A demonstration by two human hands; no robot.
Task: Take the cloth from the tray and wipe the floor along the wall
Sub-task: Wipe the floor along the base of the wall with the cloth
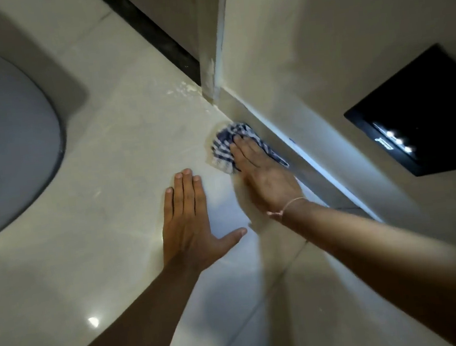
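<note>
A blue-and-white checked cloth [225, 144] lies bunched on the pale tiled floor [121, 145], right against the skirting of the wall [307, 58]. My right hand [261, 174] presses flat on the cloth's near part, fingers stretched forward; a thin band circles its wrist. Flat on the bare floor to its left rests my left hand [190, 222], fingers together, thumb spread, holding nothing. No tray is in view.
A grey rounded object [4, 141] fills the left side above the floor. A black glossy panel [425, 116] is set in the wall at the right. A dark strip [153, 30] runs along the far floor edge up to a wall corner [214, 60].
</note>
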